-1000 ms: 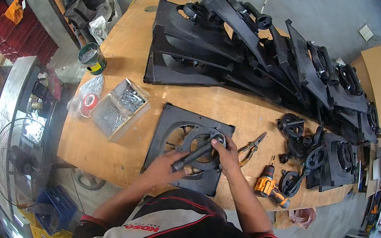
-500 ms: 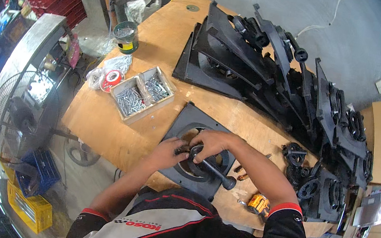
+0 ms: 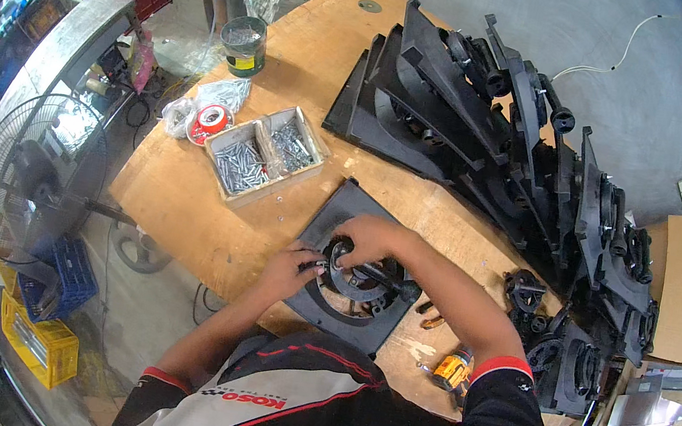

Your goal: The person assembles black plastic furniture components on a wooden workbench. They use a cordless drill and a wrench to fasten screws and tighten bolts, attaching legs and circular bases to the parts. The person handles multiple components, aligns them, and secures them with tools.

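Black ring with tube sits over the black square panel on the worktop, right hand fingers clamped on it, left hand fingers at its left edge, can't tell if gripping. Pliers and drill to the right, screw box upper left, panel pile behind.

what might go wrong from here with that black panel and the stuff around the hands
1. Fingers might get pinched between the black ring part and the square panel, since the left hand and right hand both work close against them.
2. The right sleeve is right by the orange drill near the table edge, so an elbow could knock it.
3. The piled black panels lean at angles and might slide if bumped.
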`<action>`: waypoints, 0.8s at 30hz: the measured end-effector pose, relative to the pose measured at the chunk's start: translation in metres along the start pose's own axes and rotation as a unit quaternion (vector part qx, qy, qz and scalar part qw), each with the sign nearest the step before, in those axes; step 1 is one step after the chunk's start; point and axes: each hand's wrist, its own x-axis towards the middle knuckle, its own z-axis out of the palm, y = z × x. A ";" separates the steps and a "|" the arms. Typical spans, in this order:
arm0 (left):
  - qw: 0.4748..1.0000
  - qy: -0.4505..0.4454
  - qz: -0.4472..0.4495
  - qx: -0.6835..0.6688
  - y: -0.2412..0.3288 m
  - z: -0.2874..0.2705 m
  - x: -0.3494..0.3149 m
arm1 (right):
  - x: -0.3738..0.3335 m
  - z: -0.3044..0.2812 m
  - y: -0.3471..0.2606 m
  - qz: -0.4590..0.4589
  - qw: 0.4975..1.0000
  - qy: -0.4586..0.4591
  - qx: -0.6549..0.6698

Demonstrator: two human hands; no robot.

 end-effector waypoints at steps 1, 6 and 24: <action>1.000 -0.005 0.005 0.002 -0.001 -0.001 0.001 | -0.004 0.008 0.000 -0.006 0.997 0.069 -0.023; 0.999 -0.018 0.011 0.030 0.004 -0.005 0.004 | -0.065 0.064 -0.022 0.041 0.919 0.380 0.094; 0.985 -0.111 0.020 0.134 0.017 -0.018 0.021 | -0.096 0.125 -0.040 0.261 0.888 0.371 0.071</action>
